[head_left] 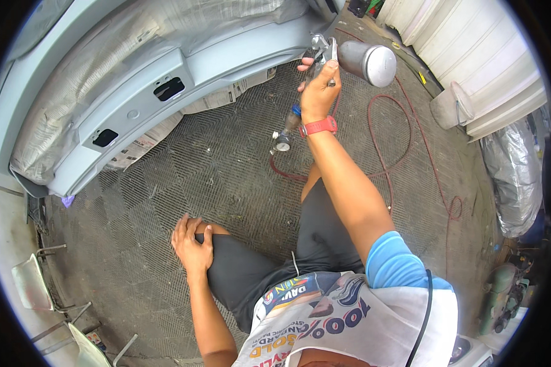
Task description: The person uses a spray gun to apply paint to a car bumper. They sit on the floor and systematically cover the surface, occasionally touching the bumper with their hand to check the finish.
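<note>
Left hand (191, 241) on knee; right hand (318, 92) grips spray gun (349, 60).

The person wears a blue short sleeve (390, 262) under a white printed apron (349, 330), with dark grey shorts (269, 269). A red watch (318, 126) circles the right wrist. A thin black cable (423, 318) runs down the apron.

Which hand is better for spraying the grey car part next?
The right hand, most likely. It already grips the spray gun, raised close to the grey car panel. The left hand rests on the person's knee, far from both gun and panel.
</note>
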`<state>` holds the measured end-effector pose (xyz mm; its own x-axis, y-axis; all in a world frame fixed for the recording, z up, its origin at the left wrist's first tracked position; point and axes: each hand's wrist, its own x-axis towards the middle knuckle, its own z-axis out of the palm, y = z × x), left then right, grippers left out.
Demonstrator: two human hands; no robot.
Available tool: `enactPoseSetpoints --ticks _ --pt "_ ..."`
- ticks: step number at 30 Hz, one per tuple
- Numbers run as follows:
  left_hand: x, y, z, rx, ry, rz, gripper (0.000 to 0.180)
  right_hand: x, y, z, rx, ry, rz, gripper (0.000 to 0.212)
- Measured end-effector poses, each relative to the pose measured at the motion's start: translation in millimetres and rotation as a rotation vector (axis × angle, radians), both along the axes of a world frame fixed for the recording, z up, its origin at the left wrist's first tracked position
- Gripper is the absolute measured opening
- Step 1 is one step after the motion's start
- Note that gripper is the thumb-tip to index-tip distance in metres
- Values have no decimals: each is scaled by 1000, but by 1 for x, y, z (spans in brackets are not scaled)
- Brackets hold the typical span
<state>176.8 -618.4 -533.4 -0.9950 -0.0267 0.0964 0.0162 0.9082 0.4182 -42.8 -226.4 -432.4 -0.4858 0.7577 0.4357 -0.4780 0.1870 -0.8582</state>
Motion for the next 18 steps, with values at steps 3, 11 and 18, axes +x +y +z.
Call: enactPoseSetpoints --ticks 3,11,18 --pt "-6 -1 -1 18 -3 -16 40 5 -11 4 -17 39 45 69" --pt "-14 -11 -9 45 -17 -2 40 -29 31 -13 -94 -81 -110 65" --pt "-22 -18 -15 74 -50 28 41 -25 11 -4 -57 -124 -126 63"
